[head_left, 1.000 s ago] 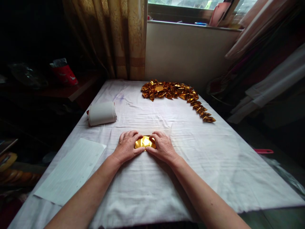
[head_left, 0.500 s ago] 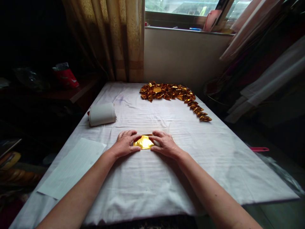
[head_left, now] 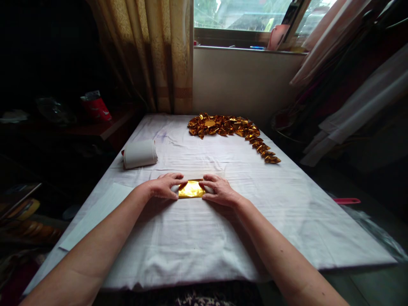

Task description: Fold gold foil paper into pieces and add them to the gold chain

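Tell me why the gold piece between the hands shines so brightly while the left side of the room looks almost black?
In the head view, daylight from the window strikes the gold foil sheet between the left hand and right hand, giving glare; the dim left side, behind the curtain, gets little light; the wide lens bends the white-clothed table's edges outward.
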{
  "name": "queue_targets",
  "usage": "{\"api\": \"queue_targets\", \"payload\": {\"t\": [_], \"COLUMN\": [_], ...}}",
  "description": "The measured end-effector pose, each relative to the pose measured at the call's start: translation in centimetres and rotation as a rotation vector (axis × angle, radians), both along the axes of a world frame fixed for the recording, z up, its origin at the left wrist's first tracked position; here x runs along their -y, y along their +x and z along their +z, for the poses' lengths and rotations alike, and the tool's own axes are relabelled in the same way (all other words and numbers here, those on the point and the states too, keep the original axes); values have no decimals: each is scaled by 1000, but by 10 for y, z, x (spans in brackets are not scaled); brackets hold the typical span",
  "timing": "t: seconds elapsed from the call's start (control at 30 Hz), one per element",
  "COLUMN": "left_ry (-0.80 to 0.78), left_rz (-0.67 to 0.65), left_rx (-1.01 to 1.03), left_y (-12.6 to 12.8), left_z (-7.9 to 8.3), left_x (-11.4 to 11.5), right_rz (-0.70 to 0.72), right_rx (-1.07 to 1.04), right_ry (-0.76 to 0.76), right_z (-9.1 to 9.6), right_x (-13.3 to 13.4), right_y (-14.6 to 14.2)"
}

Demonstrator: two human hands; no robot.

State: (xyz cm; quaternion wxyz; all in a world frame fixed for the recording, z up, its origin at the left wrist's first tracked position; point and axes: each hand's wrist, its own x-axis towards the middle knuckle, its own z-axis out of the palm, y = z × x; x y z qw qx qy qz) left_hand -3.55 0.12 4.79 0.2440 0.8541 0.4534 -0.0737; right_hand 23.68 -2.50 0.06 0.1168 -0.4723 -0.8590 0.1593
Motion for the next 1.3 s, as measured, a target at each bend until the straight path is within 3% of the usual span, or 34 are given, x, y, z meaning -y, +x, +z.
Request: {"api": "queue_targets", "payload": {"t": [0.1,0.27,0.4,0.63,1.1,1.3], "left_ry": [47,384,402,367,179,145], "left_rz": [75,388,483,486,201,170], "left_rx": [0,-29,-26,5,87,116], "left_y": [19,66,79,71,10,-3], "left_z": [4,-11,-23,-22,-27,-29], "left_x": [9,41,54,53,35,29], "right_rz": [-25,-56,-52,-53,-46,-40], "right_rx": [9,-11,-28,-43,-22,-18], "right_ry": [3,16,24,11,23,11], "right_z": [2,4,2,-1,2,4], "right_x": [2,6,6,7,6,7], "right_y": [-2,-5,-4,-3,-2,-2]}}
